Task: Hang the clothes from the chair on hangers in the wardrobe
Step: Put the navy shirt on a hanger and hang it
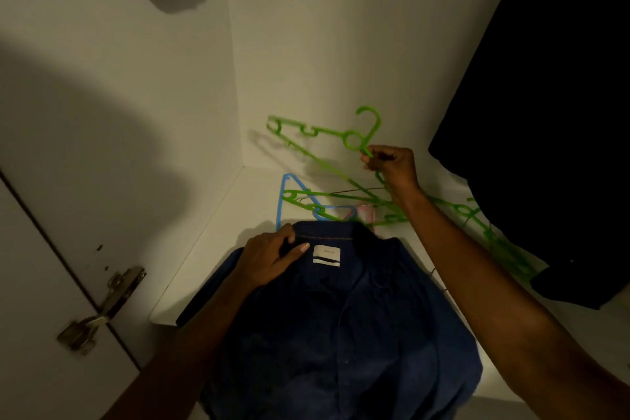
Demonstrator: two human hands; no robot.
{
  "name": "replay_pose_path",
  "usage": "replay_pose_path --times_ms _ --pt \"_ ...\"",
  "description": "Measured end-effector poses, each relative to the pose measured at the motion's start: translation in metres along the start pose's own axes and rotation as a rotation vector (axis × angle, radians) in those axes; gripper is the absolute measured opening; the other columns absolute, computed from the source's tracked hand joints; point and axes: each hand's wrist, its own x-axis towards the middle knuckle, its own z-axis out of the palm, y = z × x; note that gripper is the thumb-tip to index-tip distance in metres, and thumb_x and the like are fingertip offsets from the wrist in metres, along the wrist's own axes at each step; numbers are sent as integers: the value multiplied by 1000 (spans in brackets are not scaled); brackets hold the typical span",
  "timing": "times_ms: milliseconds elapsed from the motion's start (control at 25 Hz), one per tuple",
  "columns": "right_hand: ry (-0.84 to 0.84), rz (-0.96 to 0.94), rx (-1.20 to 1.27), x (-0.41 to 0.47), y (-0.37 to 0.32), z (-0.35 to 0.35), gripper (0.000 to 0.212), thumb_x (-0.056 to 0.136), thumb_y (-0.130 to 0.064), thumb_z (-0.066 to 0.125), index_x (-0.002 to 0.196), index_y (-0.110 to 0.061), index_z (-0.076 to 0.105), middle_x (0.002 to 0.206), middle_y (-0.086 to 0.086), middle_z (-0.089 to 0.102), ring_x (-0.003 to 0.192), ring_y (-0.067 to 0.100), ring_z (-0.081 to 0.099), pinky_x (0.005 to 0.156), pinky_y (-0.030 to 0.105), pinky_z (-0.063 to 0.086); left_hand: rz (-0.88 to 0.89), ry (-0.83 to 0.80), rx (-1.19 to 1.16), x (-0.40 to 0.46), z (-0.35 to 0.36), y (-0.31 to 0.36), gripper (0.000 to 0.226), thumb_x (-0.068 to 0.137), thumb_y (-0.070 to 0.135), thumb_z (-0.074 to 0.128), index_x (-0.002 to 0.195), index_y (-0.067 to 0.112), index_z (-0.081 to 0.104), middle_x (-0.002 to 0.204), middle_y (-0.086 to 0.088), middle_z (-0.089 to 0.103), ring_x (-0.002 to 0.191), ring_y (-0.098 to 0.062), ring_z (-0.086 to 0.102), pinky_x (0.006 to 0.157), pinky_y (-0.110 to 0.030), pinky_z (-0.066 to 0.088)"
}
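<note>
The right hand (388, 164) pinches a green plastic hanger (344, 138) lifted from the wardrobe shelf (218, 225), while the left hand (272, 256) grips the dark blue denim shirt (341, 317) collar, so next the hanger must probably enter the neck.

The green hanger (327, 140) at centre is smooth, slightly glossy plastic. The dark blue shirt (341, 317) at bottom centre is matt woven cloth with a white fabric label (326, 256). The wardrobe wall (119, 112) looks smooth, matt white; the hinge (102, 310) at lower left is shiny metal.
</note>
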Motion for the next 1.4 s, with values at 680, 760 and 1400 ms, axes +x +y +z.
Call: replay_pose_path --times_ms 680,760,1400 --pt "-135 365 487 -84 21 58 19 92 10 60 107 5 70 88 15 73 58 12 58 60 22 48 -660 171 -811 40 -34 16 15 95 1 63 91 7 77 81 -13 74 70 -23 71 53 -30 57" --pt "-136 411 510 -86 20 55 19 92 9 60 108 4 70 87 13 72 55 11 54 59 23 48 -717 204 -911 55 -46 26 23 93 -1 64 78 9 77 70 -9 72 60 -18 67 56 -26 54" --pt "-344 424 52 -102 -18 -20 11 85 17 62 91 11 70 81 26 72 57 29 69 57 34 61 -765 160 -1214 97 -110 43 14 93 1 64 96 -2 77 101 -20 76 87 -25 73 70 -28 60"
